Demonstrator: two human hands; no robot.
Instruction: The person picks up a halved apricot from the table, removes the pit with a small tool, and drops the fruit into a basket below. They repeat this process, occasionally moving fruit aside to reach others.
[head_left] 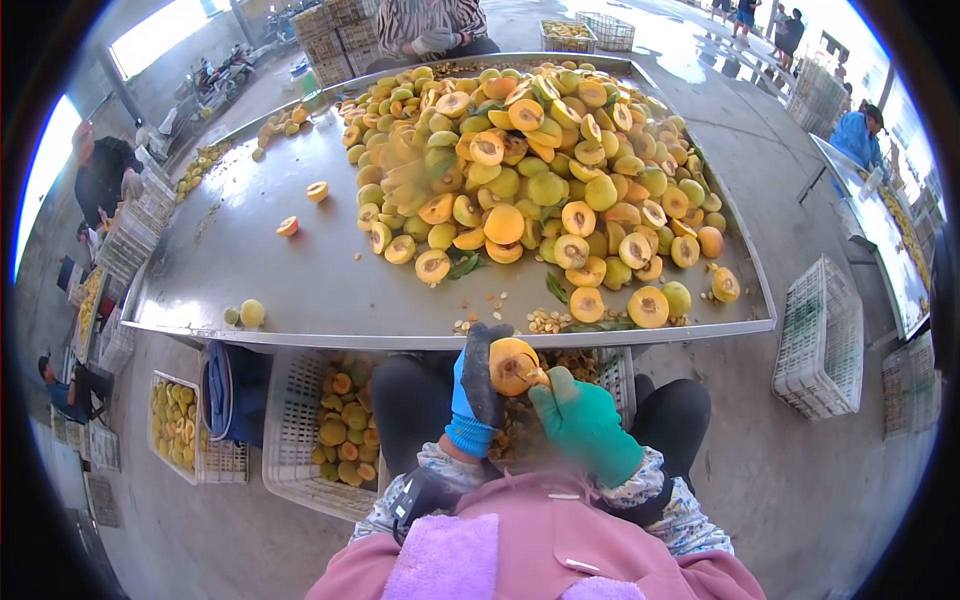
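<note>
My left hand (474,390), in a blue glove with dark fingers, holds a halved yellow peach (512,364) just past the table's front edge, cut face up. My right hand (590,420), in a green glove, is closed at the right side of that peach. Its thumb and fingertips press together there over something small and brownish, too small to name. Beyond both hands, a big heap of peaches (503,224), many cut in halves, lies on the metal table (300,270). Loose pits (545,321) are scattered along the near edge.
The table has a raised rim. Below it stand a white crate (300,440) of peaches, by my left leg, and a smaller crate (172,425) farther left. A white crate (820,335) sits on the floor at right. A gloved person (432,30) sits across the table.
</note>
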